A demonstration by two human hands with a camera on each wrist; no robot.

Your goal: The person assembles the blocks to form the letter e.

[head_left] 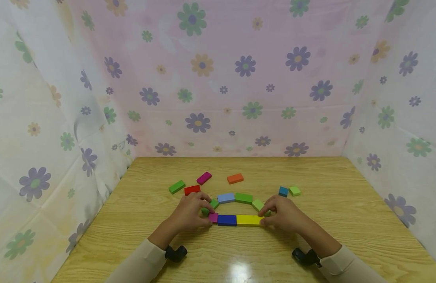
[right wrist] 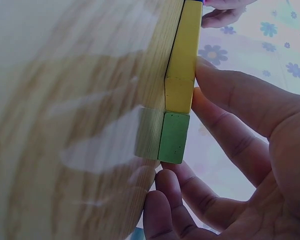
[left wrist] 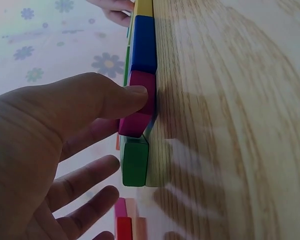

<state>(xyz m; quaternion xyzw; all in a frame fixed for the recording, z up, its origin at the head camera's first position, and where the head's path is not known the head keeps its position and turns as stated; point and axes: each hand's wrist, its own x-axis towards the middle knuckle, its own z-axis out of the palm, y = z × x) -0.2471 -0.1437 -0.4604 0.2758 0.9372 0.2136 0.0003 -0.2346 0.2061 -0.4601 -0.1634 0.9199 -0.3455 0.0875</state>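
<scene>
Where fingers of the left hand [head_left: 194,211] pinch: the magenta block [head_left: 213,218], touching the blue block [head_left: 227,220]; uneven squeezing could turn it.
Where fingers of the right hand [head_left: 283,212] pinch: the yellow block [head_left: 248,220]; careless brushing could displace the light-green block [head_left: 257,204].

Wood-grained table [head_left: 239,251]. We fix on the dark blue block [head_left: 227,220]: small magenta block [head_left: 213,218] touching its left end, yellow length [head_left: 248,221] its right. Beyond it we log an arc, including light-blue block [head_left: 226,198] and mid-green block [head_left: 244,198]; farther beyond, orange block [head_left: 235,179].
</scene>
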